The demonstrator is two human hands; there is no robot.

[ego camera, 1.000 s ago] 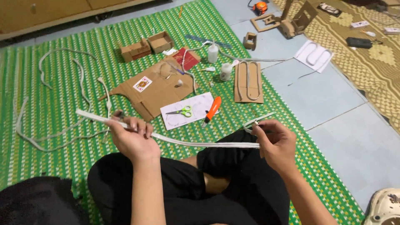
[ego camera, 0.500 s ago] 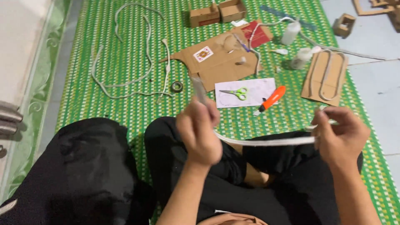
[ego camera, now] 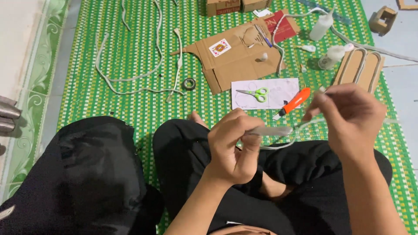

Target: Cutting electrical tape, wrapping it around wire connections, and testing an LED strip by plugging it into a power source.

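White strip pinched between both hands at centre frame, over the lap.
Left hand fingers clench one end; right hand fingers grip the other, below the orange cutter and green scissors on the woven mat.

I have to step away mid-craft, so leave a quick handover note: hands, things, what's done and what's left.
Left hand grips one end of a long white strip. Right hand pinches the same strip further along; it sags between them over the lap.
On the green mat: scissors on white paper, orange cutter, cardboard piece, glue bottles.
Done: strip cut free.
Left: strip not yet attached to anything.
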